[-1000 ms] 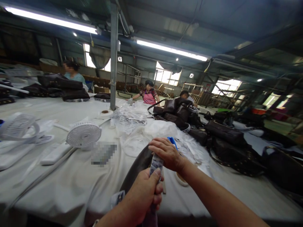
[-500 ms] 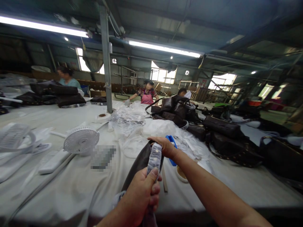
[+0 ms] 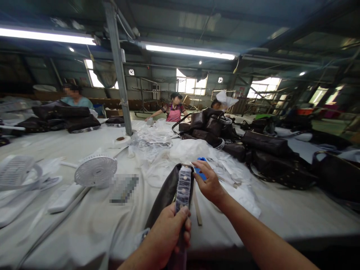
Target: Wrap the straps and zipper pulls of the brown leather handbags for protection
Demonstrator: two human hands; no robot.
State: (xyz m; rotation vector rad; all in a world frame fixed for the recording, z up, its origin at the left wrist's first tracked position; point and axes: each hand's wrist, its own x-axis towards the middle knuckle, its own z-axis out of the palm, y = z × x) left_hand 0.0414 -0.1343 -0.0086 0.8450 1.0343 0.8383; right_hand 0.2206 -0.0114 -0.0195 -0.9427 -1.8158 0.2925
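Observation:
My left hand [image 3: 171, 228] is wrapped round a studded bag strap [image 3: 184, 183], which is covered in clear plastic film. The strap runs up to the top end of a dark leather bag [image 3: 163, 200] lying on the table in front of me. At the strap's upper end, my right hand [image 3: 208, 183] is beside the bag with fingers apart, its fingertips close to the bag's edge. Whether they touch it I cannot tell. Behind that hand lies a blue object [image 3: 201, 167], partly hidden. A flat narrow strip [image 3: 198, 210] rests on the cloth just right of the strap.
A white fan [image 3: 96, 170] stands left on the cloth-covered table [image 3: 135, 232]. Crumpled clear plastic [image 3: 153, 138] spreads ahead. Dark bags [image 3: 267, 161] are piled at right, more [image 3: 75, 118] at far left. A metal post [image 3: 119, 71] rises ahead; a person in a pink apron [image 3: 174, 112] is beyond.
My right hand has come off the top of the bag and strap and opened, moving slightly right. More of the strap's upper end shows. My left hand keeps its hold.

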